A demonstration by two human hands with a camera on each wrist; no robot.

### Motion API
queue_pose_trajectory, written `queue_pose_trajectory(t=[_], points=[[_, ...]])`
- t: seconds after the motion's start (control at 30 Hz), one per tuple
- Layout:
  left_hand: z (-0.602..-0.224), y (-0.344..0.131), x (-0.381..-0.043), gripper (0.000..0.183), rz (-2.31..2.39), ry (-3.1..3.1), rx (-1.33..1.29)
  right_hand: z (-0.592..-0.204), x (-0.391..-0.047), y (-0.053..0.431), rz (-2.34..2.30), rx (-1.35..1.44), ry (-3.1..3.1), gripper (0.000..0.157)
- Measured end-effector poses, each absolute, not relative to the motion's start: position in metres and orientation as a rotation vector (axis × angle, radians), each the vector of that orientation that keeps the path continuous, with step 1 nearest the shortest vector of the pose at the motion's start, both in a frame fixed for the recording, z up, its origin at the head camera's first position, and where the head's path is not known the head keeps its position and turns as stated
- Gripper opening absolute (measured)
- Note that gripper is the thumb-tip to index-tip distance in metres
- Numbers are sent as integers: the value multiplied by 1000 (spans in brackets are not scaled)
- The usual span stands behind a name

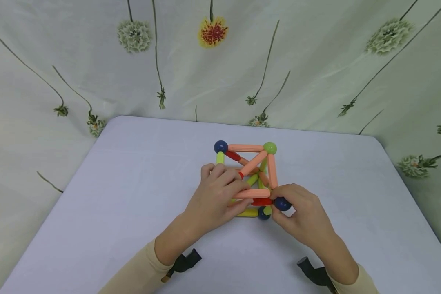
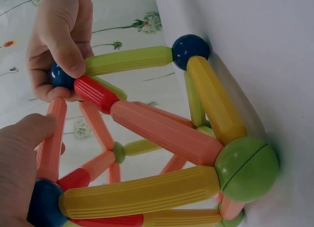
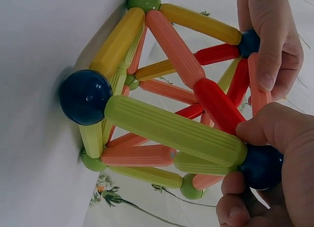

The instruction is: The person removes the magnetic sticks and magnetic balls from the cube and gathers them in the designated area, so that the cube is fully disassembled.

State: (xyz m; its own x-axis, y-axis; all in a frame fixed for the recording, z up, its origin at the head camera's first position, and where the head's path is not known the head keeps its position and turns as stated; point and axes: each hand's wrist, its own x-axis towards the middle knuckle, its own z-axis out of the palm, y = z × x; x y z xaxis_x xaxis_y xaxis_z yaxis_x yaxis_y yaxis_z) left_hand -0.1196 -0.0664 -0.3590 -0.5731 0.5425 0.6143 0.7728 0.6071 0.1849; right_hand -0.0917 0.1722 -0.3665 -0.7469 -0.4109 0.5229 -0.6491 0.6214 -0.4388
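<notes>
A box-like frame of magnetic rods and balls stands on the table. My left hand [image 1: 218, 196] pinches a salmon rod [image 1: 255, 193] along the frame's near top edge; its thumb lies along the rod in the right wrist view. At the near right top corner, my right hand [image 1: 303, 210] grips a dark blue ball [image 1: 282, 203] between thumb and fingers. A lime rod [image 3: 174, 131] and a red rod [image 3: 218, 106] meet that ball. The salmon rod's right end is close to the right fingertips; whether it touches the ball is hidden.
The white table [image 1: 132, 171] extends around the frame. Behind it hangs a floral cloth [image 1: 183, 61]. Other corners include a blue ball [image 1: 221, 146] and a green ball [image 1: 270, 148] at the far top. Black wrist mounts [image 1: 187, 260] sit below both hands.
</notes>
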Motion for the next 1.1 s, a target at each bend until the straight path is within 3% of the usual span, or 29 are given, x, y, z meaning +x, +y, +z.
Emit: queue_pose_trajectory(t=[1.1], points=[[-361, -66, -119, 23, -606, -2298, -1041, -372, -82, 185, 804, 672, -2449, 36]])
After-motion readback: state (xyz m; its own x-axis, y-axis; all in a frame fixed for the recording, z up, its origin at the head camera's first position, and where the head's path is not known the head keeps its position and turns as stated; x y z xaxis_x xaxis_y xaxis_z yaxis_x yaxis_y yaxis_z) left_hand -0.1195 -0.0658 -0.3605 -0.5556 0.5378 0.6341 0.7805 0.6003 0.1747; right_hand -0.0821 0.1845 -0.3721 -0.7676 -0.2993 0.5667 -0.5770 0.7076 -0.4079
